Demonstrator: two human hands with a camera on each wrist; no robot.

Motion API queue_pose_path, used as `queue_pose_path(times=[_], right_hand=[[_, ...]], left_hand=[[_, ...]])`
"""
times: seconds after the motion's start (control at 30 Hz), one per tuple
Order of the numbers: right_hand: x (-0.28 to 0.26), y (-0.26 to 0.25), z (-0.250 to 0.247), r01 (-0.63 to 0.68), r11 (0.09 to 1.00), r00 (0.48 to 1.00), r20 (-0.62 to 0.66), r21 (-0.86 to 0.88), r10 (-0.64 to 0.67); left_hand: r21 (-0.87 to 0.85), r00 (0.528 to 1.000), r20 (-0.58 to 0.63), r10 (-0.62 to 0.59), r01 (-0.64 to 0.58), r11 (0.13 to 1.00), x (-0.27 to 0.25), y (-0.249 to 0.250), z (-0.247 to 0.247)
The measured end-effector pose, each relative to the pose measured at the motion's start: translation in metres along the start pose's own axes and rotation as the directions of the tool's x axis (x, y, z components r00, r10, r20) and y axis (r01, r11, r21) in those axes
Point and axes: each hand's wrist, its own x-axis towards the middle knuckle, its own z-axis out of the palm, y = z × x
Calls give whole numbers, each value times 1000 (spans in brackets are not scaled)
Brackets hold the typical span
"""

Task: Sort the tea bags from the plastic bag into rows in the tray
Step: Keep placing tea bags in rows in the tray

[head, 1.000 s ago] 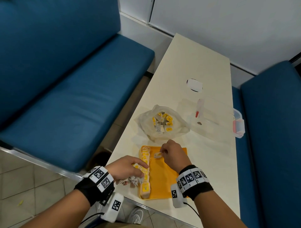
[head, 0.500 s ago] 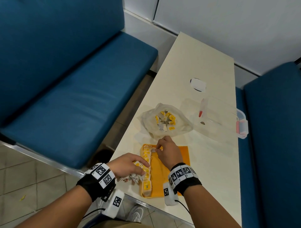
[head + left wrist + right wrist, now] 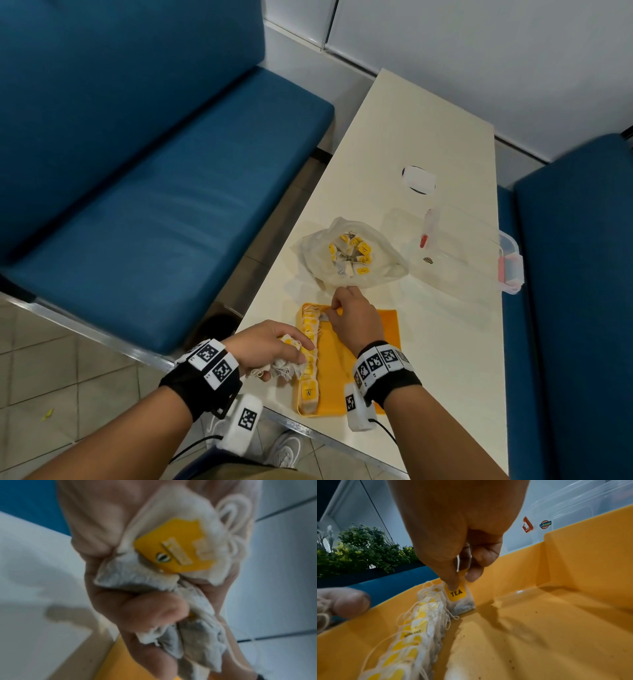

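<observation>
Cream-coloured and narrow, the table (image 3: pixel 404 137) runs between two blue benches, with the yellow tray (image 3: pixel 383 329) at its near edge. One row of tea bags (image 3: pixel 308 356) fills the tray's left side. At the tray's far left corner the right hand (image 3: pixel 356 317) pinches a single tea bag (image 3: pixel 459 597) (tag reading "TEA"). The left hand (image 3: pixel 270 346) clutches a bunch of bags (image 3: pixel 171 563) over the tray's left edge. Just beyond the tray's far edge lies the plastic bag (image 3: pixel 352 255), still holding bags.
</observation>
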Motion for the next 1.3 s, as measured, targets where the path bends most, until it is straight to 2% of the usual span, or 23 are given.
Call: queue_pose_path(times=[0.13, 0.23, 0.37, 0.43, 0.5, 0.57, 0.8, 0.93, 1.0, 1.07, 1.17, 1.3], right_hand=[[-5, 1, -9, 27, 997, 999, -28, 66, -25], [-14, -5, -22, 45, 977, 997, -71, 209, -31], [-35, -19, -46, 58, 852, 996, 26, 520, -84], [-43, -23, -50, 69, 813, 984, 95, 578, -151], [-46, -22, -47, 80, 822, 970, 145, 564, -194], [-47, -18, -43, 75, 840, 972, 150, 538, -183], [-48, -13, -41, 76, 863, 990, 68, 499, -127], [-49, -8, -40, 72, 878, 995, 21, 474, -93], [-49, -4, -39, 25, 873, 999, 20, 488, -40], [-48, 0, -37, -59, 826, 998, 53, 561, 35], [-48, 3, -37, -202, 655, 979, 148, 728, 137], [-48, 3, -37, -269, 455, 961, 208, 849, 180]], left_hand=[[-215, 1000, 3, -14, 14, 976, 0, 4, -2], [-363, 999, 4, -38, 37, 931, 2, 7, -1], [-506, 999, -2, -48, 40, 861, 6, 15, 5], [-554, 999, 4, -51, 45, 831, 8, 19, 7], [-586, 997, 12, -71, 65, 808, 10, 22, 9], [-611, 995, 42, -86, 94, 786, 12, 24, 10], [-644, 994, 87, -66, 107, 758, 16, 24, 10], [-645, 997, 63, -47, 77, 761, 17, 23, 8], [-652, 998, 47, -34, 57, 756, 18, 23, 7], [-665, 999, 38, -16, 37, 746, 18, 24, 7], [-663, 1000, 22, -3, 17, 748, 18, 26, 7], [-585, 1000, -26, 5, -20, 811, 20, 27, 11]])
